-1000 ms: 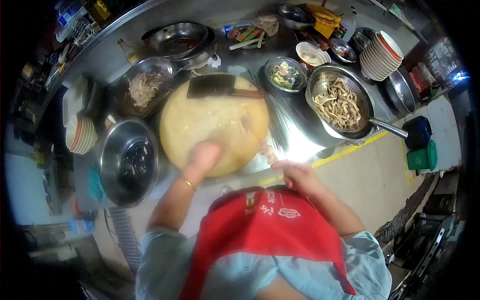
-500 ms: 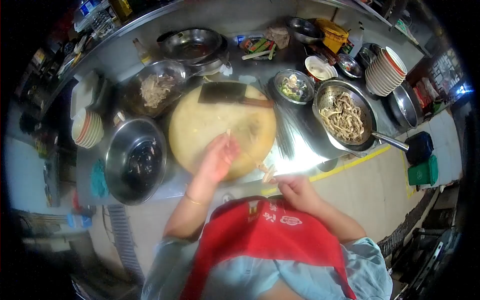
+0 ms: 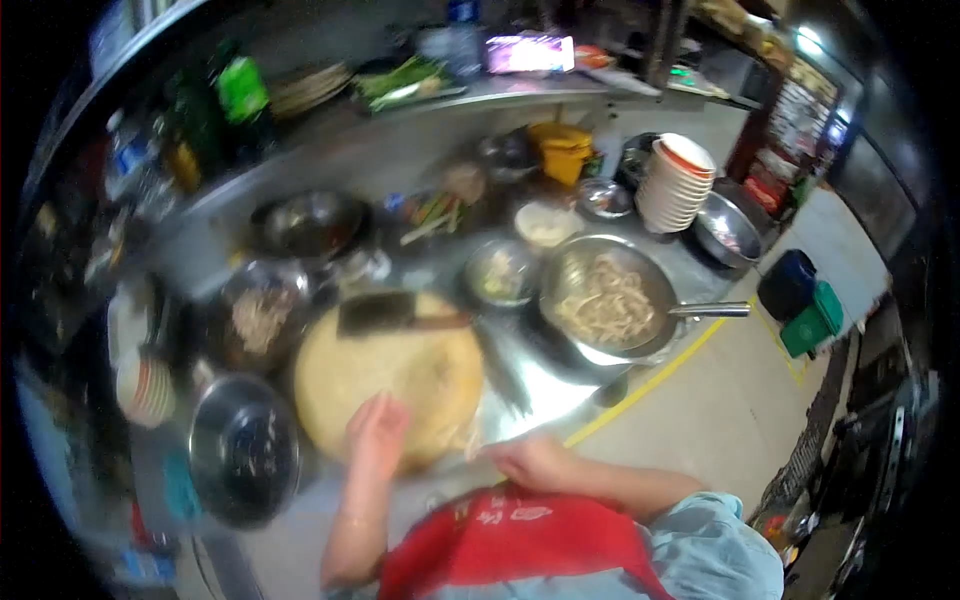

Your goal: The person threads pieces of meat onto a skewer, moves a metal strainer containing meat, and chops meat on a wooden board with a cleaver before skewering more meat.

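My left hand is above the near side of the round chopping board, its fingers drawn together. Blur hides what they hold, if anything. Right of it, by the board's near edge, my right hand pinches a pale, fleshy piece that I cannot identify. A cleaver with a wooden handle lies flat across the far part of the board. On the right is a long-handled perforated strainer full of pale brown strips.
A steel basin stands left of the board, and a bowl of shredded pale food behind it. Stacked white bowls rise at the back right. A lit phone screen shows on the shelf. A small steel bowl sits beyond the board.
My view has tilted upward and turned right, so the shelf shows and the counter sits lower and further left. Both hands stay near the board; the small bit at my left fingertips is no longer visible.
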Demonstrator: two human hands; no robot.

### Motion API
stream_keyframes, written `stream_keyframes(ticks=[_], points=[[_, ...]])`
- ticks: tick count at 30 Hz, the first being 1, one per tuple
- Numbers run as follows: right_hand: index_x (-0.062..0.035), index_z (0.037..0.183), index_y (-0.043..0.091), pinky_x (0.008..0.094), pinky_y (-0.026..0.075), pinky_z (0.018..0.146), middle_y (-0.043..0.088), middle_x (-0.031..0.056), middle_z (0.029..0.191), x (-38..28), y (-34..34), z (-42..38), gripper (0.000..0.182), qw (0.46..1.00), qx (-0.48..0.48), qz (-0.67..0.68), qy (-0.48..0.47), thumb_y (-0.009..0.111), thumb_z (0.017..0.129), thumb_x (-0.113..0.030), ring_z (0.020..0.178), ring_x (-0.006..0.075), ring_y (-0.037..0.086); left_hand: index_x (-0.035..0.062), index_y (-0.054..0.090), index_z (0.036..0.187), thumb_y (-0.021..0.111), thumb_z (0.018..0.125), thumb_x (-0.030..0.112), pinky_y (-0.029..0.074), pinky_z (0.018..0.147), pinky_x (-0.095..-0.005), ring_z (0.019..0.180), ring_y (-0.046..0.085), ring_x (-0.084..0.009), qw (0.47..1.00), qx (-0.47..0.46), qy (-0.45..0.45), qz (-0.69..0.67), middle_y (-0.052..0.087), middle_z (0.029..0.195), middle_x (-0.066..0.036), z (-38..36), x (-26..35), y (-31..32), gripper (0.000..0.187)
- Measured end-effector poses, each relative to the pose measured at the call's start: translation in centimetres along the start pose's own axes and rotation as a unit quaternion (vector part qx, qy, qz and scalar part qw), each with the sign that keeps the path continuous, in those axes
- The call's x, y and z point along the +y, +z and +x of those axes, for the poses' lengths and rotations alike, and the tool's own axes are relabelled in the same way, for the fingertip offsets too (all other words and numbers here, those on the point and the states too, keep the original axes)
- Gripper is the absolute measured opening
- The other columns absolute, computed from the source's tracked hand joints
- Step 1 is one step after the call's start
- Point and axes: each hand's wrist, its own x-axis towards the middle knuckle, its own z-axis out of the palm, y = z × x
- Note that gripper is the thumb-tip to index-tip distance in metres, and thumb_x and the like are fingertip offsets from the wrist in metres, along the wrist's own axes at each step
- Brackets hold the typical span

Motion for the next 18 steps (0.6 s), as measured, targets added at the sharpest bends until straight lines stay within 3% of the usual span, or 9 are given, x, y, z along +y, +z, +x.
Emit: stream_keyframes(ticks=[4,10,16,18], points=[[-0.0167,0.105,0.065,0.043,0.049,0.055,0.062,0.0153,0.068,0.1,-0.2,0.0,0.027,0.999,0.025,-0.014,-0.019,0.055,0.081,-0.02,0.058,0.0329,0.06,0.0038,0.059,0.091,0.057,0.089,0.012,0.047,0.068,-0.0272,0.072,0.053,-0.0138,0.999,-0.033,0.025,0.023,0.056,0.079,-0.003,0.2,-0.1,-0.3,0.009],[-0.019,0.107,0.062,0.0428,0.047,0.048,0.06,0.0113,0.062,1.0,1.4,0.1,0.03,0.996,0.061,-0.046,-0.038,0.057,0.078,-0.021,0.053,0.0319,0.059,0.004,0.059,0.089,0.057,0.089,0.011,0.047,0.065,-0.0275,0.067,0.051,-0.0137,0.999,0.022,0.019,0.028,0.055,0.075,-0.003,0.9,-0.5,-0.5,0.008],[-0.0175,0.107,0.061,0.0432,0.047,0.048,0.06,0.0097,0.061,0.8,2.0,0.4,0.032,0.993,0.082,-0.07,-0.043,0.059,0.075,-0.021,0.053,0.0304,0.06,0.0058,0.059,0.088,0.057,0.088,0.012,0.048,0.066,-0.0273,0.067,0.053,-0.0126,1.0,0.001,0.011,0.024,0.056,0.074,-0.002,0.7,-0.3,-0.1,0.007],[-0.017,0.107,0.061,0.0431,0.047,0.048,0.06,0.0097,0.061,0.7,2.0,0.5,0.033,0.992,0.092,-0.076,-0.043,0.059,0.075,-0.021,0.053,0.0299,0.06,0.0065,0.058,0.09,0.057,0.088,0.011,0.048,0.072,-0.0288,0.074,0.056,-0.0143,1.0,-0.015,-0.008,-0.001,0.058,0.077,-0.003,1.0,-0.4,-0.6,0.005]])
